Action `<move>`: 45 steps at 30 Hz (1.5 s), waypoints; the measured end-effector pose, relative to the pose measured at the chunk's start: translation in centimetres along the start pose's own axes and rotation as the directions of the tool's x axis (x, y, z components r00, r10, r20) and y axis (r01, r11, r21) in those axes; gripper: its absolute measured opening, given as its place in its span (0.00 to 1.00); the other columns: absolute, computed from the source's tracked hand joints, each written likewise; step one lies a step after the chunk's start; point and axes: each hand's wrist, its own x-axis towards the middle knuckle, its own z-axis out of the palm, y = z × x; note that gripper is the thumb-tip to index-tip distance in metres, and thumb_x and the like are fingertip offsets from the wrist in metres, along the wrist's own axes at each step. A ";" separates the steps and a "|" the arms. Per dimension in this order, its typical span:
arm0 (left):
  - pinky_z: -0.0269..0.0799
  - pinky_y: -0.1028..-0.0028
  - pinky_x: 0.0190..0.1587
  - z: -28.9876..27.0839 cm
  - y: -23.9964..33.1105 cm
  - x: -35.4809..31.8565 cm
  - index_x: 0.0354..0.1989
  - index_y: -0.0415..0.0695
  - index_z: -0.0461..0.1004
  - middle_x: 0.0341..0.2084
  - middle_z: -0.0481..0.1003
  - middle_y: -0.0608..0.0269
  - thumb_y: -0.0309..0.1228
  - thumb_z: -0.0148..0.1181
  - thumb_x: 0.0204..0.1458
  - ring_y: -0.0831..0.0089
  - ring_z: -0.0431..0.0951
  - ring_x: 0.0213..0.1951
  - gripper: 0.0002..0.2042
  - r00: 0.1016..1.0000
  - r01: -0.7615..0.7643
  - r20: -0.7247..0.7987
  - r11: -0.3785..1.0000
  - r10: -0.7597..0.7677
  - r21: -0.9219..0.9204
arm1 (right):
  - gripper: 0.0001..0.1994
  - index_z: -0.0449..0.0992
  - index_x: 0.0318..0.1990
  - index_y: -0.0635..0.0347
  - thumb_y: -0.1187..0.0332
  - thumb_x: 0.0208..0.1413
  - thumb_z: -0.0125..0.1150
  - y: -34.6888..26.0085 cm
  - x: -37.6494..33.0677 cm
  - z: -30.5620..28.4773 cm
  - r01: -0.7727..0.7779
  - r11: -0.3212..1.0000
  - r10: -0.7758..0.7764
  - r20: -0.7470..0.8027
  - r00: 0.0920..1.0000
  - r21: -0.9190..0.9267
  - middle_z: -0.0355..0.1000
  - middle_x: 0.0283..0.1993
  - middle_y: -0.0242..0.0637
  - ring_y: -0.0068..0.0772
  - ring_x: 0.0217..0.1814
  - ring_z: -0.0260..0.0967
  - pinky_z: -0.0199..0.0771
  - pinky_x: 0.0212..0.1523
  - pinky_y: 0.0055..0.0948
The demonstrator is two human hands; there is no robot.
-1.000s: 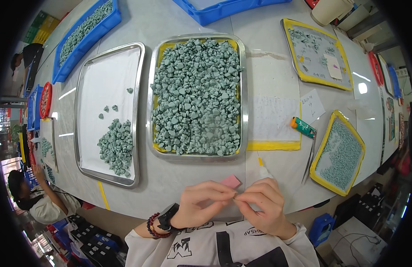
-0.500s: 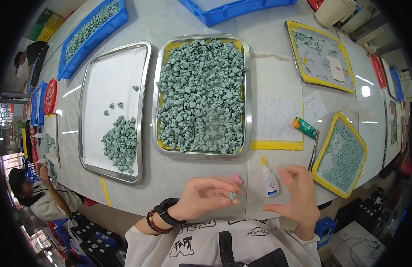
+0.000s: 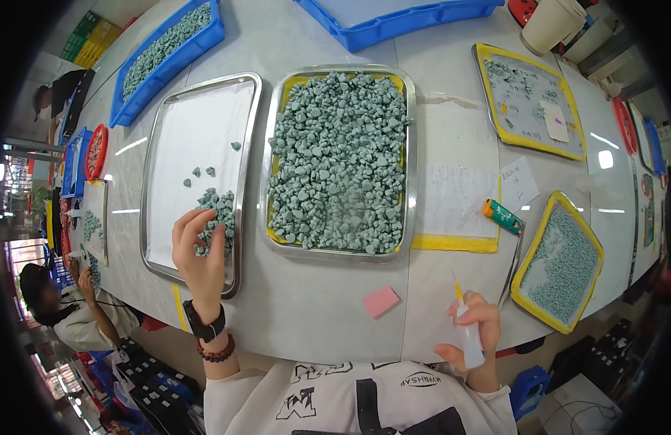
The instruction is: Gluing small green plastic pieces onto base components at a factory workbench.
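Note:
My left hand (image 3: 196, 254) reaches over the pile of green stones (image 3: 218, 203) in the left metal tray (image 3: 143, 217). Its fingers and thumb curl toward each other in a pinch; whatever sits between the tips blends in with the stones beneath. In my right hand (image 3: 484, 322) is a small white glue bottle (image 3: 472, 349), tilted slightly, with its yellow neck and thin tip pointing up. A pink square of paper (image 3: 380, 301) lies on the table between my hands.
A second metal tray (image 3: 335, 254) full of green stones stands in the middle. Right of it lie a written sheet (image 3: 459, 196), a green and orange lighter (image 3: 503, 216), tweezers (image 3: 511, 268) and a yellow-edged tray of small stones (image 3: 564, 261). A co-worker (image 3: 82, 304) sits at far left.
My left hand has moved left from in front of me to the stone pile, with the small green stone piece no longer visible. My right hand has picked up the glue bottle.

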 end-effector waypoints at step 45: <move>0.72 0.70 0.50 5.3 9.8 -7.9 0.45 0.34 0.73 0.46 0.70 0.53 0.12 0.51 0.51 0.67 0.73 0.47 0.14 0.604 0.773 0.761 0.059 0.238 -0.632 | 0.28 0.69 0.39 0.65 0.43 0.57 0.47 -1.1 4.2 3.8 0.106 0.979 -0.104 -0.018 0.994 0.172 0.75 0.31 0.47 0.54 0.40 0.75 0.78 0.38 0.42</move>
